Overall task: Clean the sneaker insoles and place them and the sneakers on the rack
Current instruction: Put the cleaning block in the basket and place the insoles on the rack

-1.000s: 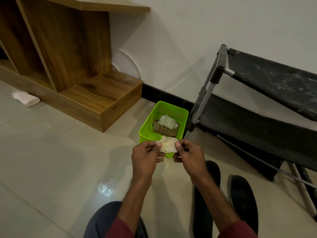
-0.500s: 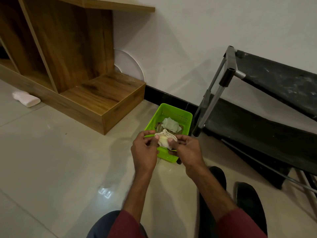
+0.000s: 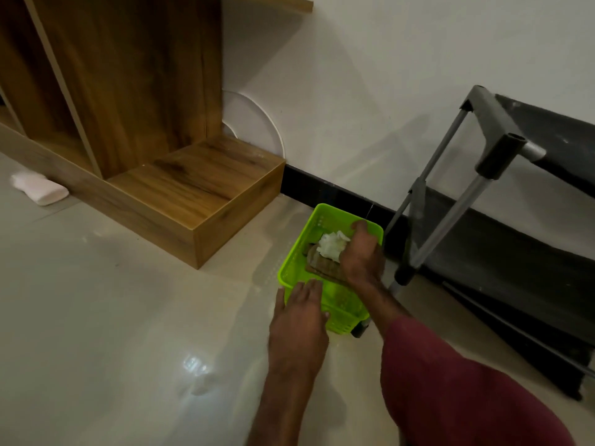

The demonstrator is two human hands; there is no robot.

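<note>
A lime-green plastic basket sits on the pale tile floor at centre, its long axis pointing toward 1 o'clock. The right hand is curled over a crumpled white cloth wad inside it, above a flat brown pad. The thumb is raised at the far side and the fingers are hidden, so a firm hold cannot be told. The left hand is flat with straight fingers, holding nothing, its tips at the basket's near-left rim. The black-shelved metal rack stands at 3 o'clock, running along the wall.
</note>
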